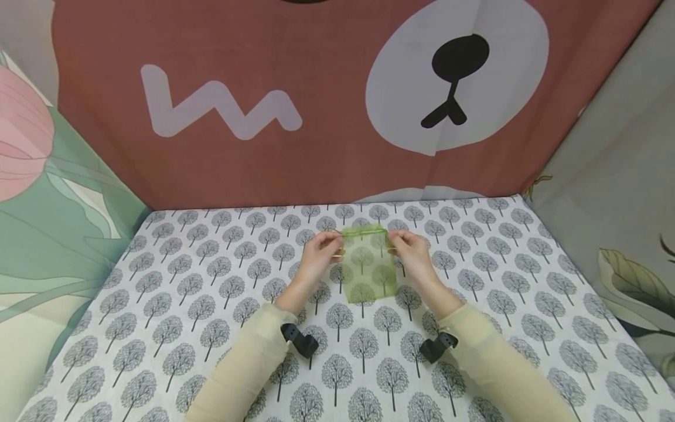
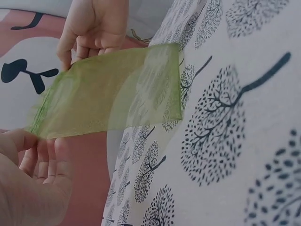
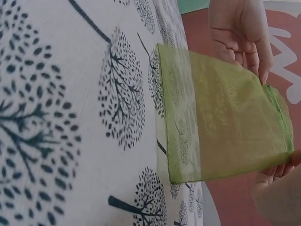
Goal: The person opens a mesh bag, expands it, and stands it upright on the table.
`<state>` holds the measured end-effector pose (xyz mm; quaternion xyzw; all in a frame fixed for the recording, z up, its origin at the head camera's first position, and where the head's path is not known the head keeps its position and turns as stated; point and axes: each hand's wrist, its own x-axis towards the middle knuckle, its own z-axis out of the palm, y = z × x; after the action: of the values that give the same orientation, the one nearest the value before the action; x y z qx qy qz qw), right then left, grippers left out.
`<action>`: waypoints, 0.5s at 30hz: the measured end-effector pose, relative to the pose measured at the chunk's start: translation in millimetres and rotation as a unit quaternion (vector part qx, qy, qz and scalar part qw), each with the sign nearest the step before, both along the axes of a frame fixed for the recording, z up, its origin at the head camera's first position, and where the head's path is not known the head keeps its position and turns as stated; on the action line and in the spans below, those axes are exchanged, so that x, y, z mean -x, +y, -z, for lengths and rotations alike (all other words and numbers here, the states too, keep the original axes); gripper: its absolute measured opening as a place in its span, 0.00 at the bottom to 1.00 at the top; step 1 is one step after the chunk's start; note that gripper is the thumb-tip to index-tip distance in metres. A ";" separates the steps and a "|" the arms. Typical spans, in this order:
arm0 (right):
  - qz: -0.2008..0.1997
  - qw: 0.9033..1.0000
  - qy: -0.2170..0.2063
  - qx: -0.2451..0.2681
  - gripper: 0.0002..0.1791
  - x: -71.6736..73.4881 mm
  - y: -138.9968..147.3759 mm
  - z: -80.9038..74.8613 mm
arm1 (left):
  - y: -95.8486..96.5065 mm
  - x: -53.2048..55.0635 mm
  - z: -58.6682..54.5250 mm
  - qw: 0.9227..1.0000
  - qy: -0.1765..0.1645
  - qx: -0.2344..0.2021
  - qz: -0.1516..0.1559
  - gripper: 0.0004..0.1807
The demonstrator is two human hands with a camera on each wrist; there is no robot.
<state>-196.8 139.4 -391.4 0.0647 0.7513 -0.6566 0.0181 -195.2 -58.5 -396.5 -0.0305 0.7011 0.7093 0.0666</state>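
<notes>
My left hand (image 1: 318, 255) and right hand (image 1: 415, 257) pinch the bag (image 1: 371, 266) by its top's two ends, toward the tabletop (image 1: 224, 357)'s far edge, its spreading seemingly done, its release not yet

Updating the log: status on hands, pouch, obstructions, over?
Left hand, right hand: pinching opposite upper corners. Sheer green pouch: spread between them. No obstruction seen.

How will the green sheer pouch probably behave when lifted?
The green sheer pouch is probably light, since the tablecloth shows through its thin fabric. It seems floppy: one side edge curves softly in the right wrist view. The side pinched by the left hand would probably droop if released.
</notes>
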 end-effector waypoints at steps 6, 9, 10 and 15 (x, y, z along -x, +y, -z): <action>-0.026 1.000 -0.005 0.012 0.20 -1.7 -1.0 -2.0 | -3.5 2.2 1.1 1.000 -0.007 0.015 -0.002 0.15; -0.036 0.999 -0.005 0.013 0.20 -1.8 -0.7 -3.1 | -4.2 2.7 0.0 1.000 -0.004 0.027 0.006 0.16; -0.038 0.999 -0.005 0.011 0.21 -2.0 -0.5 -3.4 | -4.2 2.7 -0.5 0.999 -0.003 0.030 0.009 0.16; -0.033 0.999 -0.004 0.004 0.19 -1.3 -0.6 -3.7 | -4.4 2.8 -3.5 1.000 -0.013 0.024 0.006 0.16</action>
<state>-195.6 138.8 -387.7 0.0421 0.7500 -0.6586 0.0433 -198.0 -62.9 -393.0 -0.0372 0.7169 0.6917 0.0791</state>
